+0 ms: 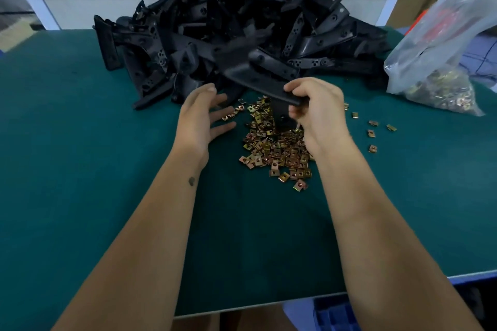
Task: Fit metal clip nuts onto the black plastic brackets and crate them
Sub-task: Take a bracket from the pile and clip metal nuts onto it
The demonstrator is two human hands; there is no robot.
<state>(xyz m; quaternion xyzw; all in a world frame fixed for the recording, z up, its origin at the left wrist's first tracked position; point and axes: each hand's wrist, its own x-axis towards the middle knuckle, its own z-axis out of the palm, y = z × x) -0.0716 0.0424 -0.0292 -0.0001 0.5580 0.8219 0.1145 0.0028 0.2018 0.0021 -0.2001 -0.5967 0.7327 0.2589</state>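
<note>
On the green table point(80, 169), the left hand point(200, 115) hovers with fingers released and spread, holding nothing, just at the 9 o'clock edge of a heap of brass-coloured clip nuts point(274, 142). Behind it, toward 12 o'clock, lies a big pile of black plastic brackets point(242, 21). The right hand point(320, 113) has its fingers grasping one blurred black bracket point(258, 80) above the nuts, its long end pointing to 11 o'clock. A few stray nuts point(372, 133) lie at 3 o'clock. Farther right, a clear plastic bag point(441, 48) holds more nuts. A blue crate point(336, 314) shows under the table's near edge.
</note>
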